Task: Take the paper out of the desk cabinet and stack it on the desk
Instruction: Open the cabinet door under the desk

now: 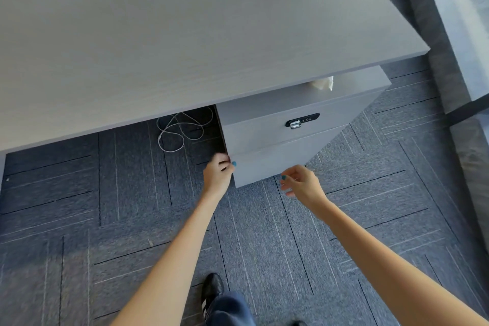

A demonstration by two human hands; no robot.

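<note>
my left hand (218,173) grips the shut cabinet's (285,145) lower drawer edge, right hand (301,182) loose, empty; no paper on the table (185,34) yet

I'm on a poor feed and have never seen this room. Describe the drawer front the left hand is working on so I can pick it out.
Find the grey cabinet tucked under the desk's right end. Its front has two panels; the left hand grips the left edge of the lower drawer front. Unlike the upper drawer front, which bears a black combination lock, it is plain.
</note>
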